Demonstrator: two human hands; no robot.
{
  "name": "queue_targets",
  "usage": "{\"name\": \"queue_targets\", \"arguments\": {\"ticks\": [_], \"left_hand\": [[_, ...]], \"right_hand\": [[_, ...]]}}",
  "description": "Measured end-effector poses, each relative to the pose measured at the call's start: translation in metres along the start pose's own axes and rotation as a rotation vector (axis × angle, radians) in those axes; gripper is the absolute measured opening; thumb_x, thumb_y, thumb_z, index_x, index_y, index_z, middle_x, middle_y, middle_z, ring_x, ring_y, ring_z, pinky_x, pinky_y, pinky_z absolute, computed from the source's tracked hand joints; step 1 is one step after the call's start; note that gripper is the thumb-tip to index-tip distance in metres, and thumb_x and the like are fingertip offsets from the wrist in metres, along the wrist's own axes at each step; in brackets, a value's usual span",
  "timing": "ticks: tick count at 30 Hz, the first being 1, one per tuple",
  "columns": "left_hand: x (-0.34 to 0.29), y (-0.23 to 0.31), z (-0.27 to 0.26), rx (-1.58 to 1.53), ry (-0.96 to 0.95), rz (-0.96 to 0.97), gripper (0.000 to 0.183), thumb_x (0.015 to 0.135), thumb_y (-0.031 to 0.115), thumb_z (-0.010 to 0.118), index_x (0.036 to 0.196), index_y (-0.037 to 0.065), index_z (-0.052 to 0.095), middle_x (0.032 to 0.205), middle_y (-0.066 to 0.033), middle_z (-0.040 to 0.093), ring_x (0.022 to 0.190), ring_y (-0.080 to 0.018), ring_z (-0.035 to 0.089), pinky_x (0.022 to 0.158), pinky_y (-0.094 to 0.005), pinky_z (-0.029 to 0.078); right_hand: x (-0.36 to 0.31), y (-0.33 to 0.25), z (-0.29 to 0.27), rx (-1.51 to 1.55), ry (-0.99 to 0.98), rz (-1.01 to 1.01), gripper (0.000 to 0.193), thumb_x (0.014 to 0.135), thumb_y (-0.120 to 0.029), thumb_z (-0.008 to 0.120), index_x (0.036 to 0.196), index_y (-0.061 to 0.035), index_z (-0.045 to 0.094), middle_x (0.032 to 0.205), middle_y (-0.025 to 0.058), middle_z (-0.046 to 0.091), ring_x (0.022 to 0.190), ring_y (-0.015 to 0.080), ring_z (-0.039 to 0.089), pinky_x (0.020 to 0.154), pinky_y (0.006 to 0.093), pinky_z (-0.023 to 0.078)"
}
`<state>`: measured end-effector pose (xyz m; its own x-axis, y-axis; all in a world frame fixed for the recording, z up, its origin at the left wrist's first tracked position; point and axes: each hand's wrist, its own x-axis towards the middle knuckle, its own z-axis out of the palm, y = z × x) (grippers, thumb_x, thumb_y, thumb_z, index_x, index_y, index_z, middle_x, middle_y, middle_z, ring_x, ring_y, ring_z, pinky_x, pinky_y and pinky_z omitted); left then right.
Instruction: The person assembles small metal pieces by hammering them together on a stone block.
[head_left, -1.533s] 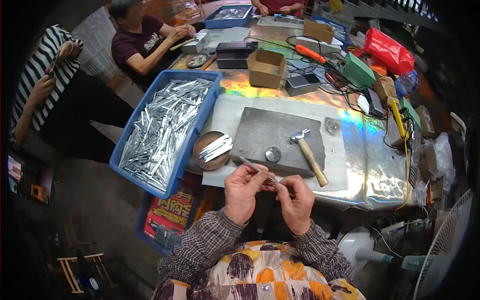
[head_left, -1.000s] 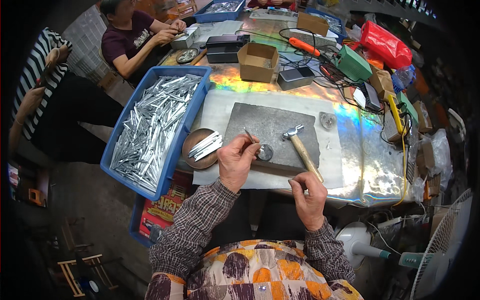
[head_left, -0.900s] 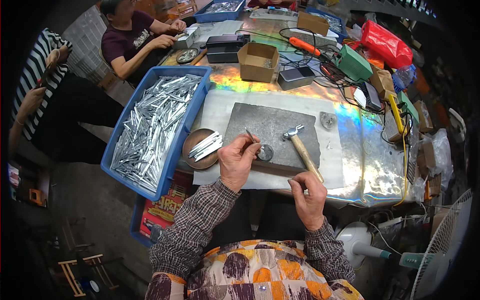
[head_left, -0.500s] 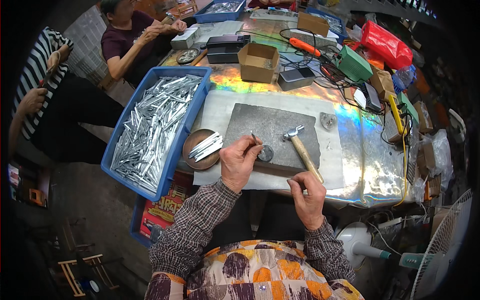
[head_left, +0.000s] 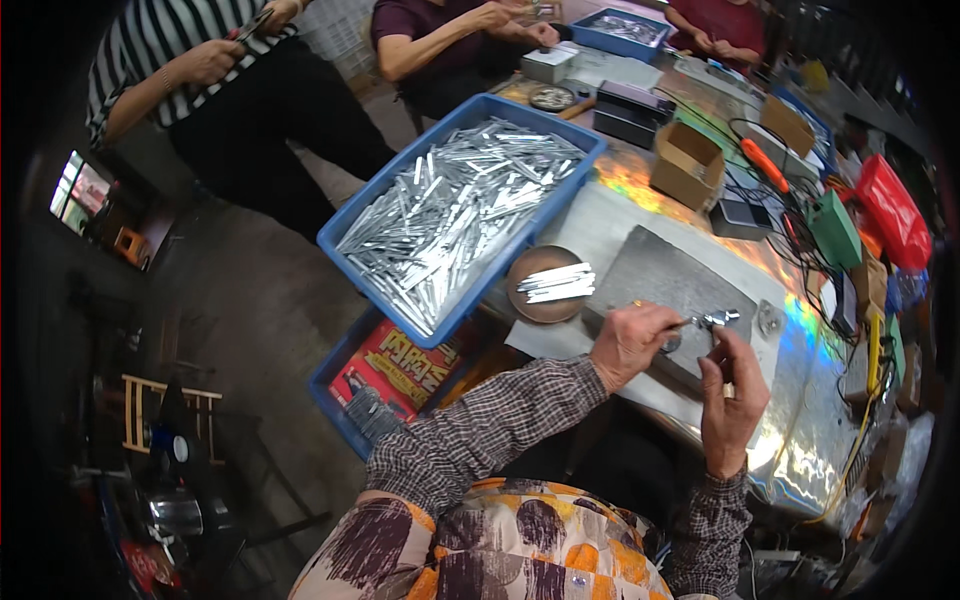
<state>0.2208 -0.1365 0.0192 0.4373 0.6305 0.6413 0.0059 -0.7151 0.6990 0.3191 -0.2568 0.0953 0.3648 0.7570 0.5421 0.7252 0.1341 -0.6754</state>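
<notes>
A large blue bin (head_left: 345,238) at the left of the bench is filled with a heap of thin silvery metal strips (head_left: 455,215) — beside it, a shallow round brown dish (head_left: 535,298) carries a small stack of the same strips (head_left: 556,282). Below the bin's corner, a second blue crate (head_left: 335,385) on the floor is seen with a red printed package (head_left: 400,360) in it. The left hand (head_left: 632,342) is closed in a pinch around a slim metal piece (head_left: 690,322), held over the grey slab (head_left: 670,285) on the bench. The right hand (head_left: 733,405) is raised just beside it, its fingers curled in around a hammer (head_left: 722,319), whose metal head shows above the fingertips near the tip of the slim piece; the handle is hidden by the hand. The slab is laid on an iridescent sheet (head_left: 800,440). Farther right, an open cardboard box (head_left: 685,162), an orange-handled tool (head_left: 768,166), a green box (head_left: 833,230) and a red bag (head_left: 893,212) are crowded among dark cables — another person's sleeve in stripes (head_left: 150,40) is seen at the upper left, well apart.
</notes>
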Motion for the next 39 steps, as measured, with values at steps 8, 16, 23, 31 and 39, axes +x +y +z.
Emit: {"name": "queue_targets", "arguments": {"ticks": [8, 16, 23, 31, 39], "left_hand": [[0.002, 0.0, -0.007, -0.036, -0.018, 0.009, 0.016, 0.073, 0.003, 0.067, 0.087, 0.005, 0.06, 0.078, -0.012, 0.062, 0.073, -0.0311, 0.062, 0.063, -0.0371, 0.049], [-0.004, -0.004, 0.001, -0.042, -0.015, 0.019, 0.015, 0.074, 0.006, 0.065, 0.088, 0.004, 0.061, 0.077, -0.0128, 0.062, 0.073, -0.0317, 0.062, 0.064, -0.0375, 0.049], [-0.004, -0.001, 0.001, -0.106, 0.001, 0.004, 0.014, 0.075, 0.002, 0.061, 0.089, 0.003, 0.061, 0.081, -0.0128, 0.063, 0.077, -0.0305, 0.063, 0.066, -0.0367, 0.05], [-0.005, -0.005, 0.004, -0.09, -0.002, -0.036, 0.02, 0.073, -0.001, 0.062, 0.093, 0.003, 0.062, 0.085, -0.0132, 0.065, 0.079, -0.0296, 0.064, 0.069, -0.0355, 0.051], [-0.007, -0.004, 0.003, -0.076, 0.003, -0.029, 0.021, 0.072, -0.002, 0.064, 0.093, 0.003, 0.062, 0.086, -0.013, 0.065, 0.08, -0.0289, 0.064, 0.069, -0.0346, 0.051]], "right_hand": [[0.036, -0.006, 0.019, -0.1, -0.176, -0.131, 0.011, 0.078, 0.002, 0.065, 0.087, 0.0004, 0.058, 0.075, 0.0129, 0.058, 0.064, 0.0261, 0.057, 0.057, 0.0327, 0.044], [0.022, 0.007, 0.024, -0.148, -0.151, -0.18, 0.008, 0.079, 0.004, 0.062, 0.086, 0.0011, 0.058, 0.074, 0.0151, 0.058, 0.066, 0.0313, 0.059, 0.058, 0.0374, 0.044], [-0.003, 0.02, 0.041, -0.21, 0.088, -0.429, 0.013, 0.077, 0.007, 0.063, 0.088, 0.0023, 0.058, 0.071, 0.0146, 0.057, 0.06, 0.0294, 0.057, 0.051, 0.0387, 0.043], [-0.022, 0.035, 0.049, -0.218, 0.144, -0.475, 0.023, 0.075, 0.009, 0.066, 0.097, 0.0063, 0.06, 0.081, 0.0193, 0.062, 0.068, 0.0325, 0.062, 0.058, 0.038, 0.05], [-0.031, 0.031, 0.051, -0.136, 0.159, -0.357, 0.017, 0.08, 0.008, 0.061, 0.096, 0.0063, 0.06, 0.087, 0.0211, 0.063, 0.076, 0.0343, 0.064, 0.068, 0.0379, 0.052]]}}
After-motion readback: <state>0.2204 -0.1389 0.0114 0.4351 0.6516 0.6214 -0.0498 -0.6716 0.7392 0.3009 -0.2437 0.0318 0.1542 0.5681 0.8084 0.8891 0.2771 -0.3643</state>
